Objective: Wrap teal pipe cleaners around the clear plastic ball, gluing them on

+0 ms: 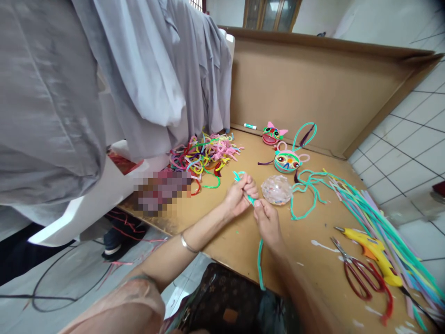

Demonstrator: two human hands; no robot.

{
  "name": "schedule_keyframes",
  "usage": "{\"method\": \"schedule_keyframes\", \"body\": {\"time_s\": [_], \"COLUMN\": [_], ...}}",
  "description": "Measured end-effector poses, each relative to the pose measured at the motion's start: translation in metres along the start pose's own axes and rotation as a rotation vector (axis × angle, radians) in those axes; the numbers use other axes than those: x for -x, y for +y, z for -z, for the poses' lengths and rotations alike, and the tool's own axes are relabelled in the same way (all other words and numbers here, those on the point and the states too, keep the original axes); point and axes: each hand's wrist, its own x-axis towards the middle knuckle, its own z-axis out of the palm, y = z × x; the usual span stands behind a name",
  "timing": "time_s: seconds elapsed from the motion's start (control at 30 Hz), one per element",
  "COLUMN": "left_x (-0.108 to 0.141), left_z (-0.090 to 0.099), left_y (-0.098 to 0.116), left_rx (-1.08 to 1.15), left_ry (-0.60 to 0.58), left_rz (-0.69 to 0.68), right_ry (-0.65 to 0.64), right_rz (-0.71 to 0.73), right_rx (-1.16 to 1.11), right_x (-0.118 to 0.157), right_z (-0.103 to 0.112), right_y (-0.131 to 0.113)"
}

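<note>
Over the middle of the cardboard-covered table, my left hand (pixel 240 195) is closed around a teal pipe cleaner (pixel 260 266), whose bent end pokes out above the fingers. Close beside it, my right hand (pixel 268 220) pinches the same pipe cleaner. Its long tail hangs below my right hand toward the table's near edge. A clear plastic dome (pixel 277 189) sits just past my right hand. Behind that stand a teal animal face (pixel 287 161) with pink ears and a smaller red-and-green one (pixel 272 134).
Loose teal pipe cleaners (pixel 303 216) curl near the dome. A long bundle (pixel 375 222) lies at right, with a yellow glue gun (pixel 370 253) and red-handled scissors (pixel 358 273). A colourful tangle (pixel 208 155) sits at back left, below grey cloth (pixel 205 69). A cardboard wall (pixel 295 83) stands behind.
</note>
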Motion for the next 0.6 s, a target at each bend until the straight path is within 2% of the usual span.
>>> {"method": "schedule_keyframes", "body": {"time_s": [0.07,0.17,0.27,0.4,0.6], "left_x": [-0.002,-0.004,-0.008,-0.014,-0.026], "left_z": [0.001,0.002,0.003,0.006,0.021], "left_y": [0.006,0.01,0.012,0.018,0.05], "left_rx": [0.066,0.113,0.13,0.127,0.107], "left_ry": [0.072,0.138,0.189,0.244,0.376], "left_rz": [0.068,0.086,0.022,-0.071,-0.272], "right_ry": [0.017,0.018,0.0,-0.064,-0.116], "right_rz": [-0.003,0.012,0.012,-0.05,-0.172], "right_rx": [0.064,0.172,0.206,0.124,-0.086], "right_x": [0.0,0.0,0.001,0.002,0.007], "right_z": [0.0,-0.001,-0.001,-0.002,0.0], "right_y": [-0.007,-0.016,-0.019,-0.019,-0.015]}}
